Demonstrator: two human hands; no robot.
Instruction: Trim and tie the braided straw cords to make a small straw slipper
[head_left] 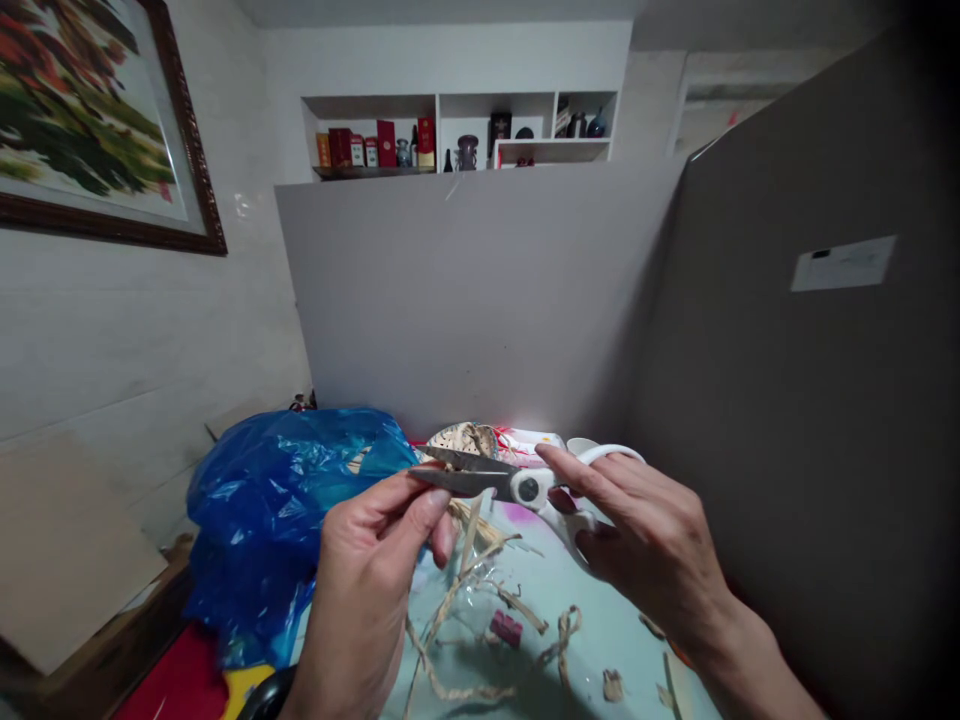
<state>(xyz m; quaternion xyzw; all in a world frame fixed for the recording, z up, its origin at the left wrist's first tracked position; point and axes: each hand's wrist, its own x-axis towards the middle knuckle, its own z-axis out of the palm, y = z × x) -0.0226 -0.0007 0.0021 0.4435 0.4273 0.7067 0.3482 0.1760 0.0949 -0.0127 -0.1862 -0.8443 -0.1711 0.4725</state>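
Note:
My right hand (652,520) grips white-handled scissors (529,487) with fingers in the loops. The scissor blades are parted and point left, across the fingertips of my left hand (390,540). Thumb and forefinger of that hand pinch a pale dried-fibre cord, mostly hidden by the fingers and blades. A little of it shows between the blades. Below the left fingers, flat strips and a twisted fibre cord (450,600) trail onto the pale table (592,670). More twisted pieces (564,640) and a small dark pink block (506,628) lie nearby.
A blue plastic bag (300,490) bulges at the left. Behind the scissors sits a patterned bowl-like container (491,440) with pale material in it. Grey panels (480,300) stand close behind and at the right. Scraps of fibre (613,685) lie near the front.

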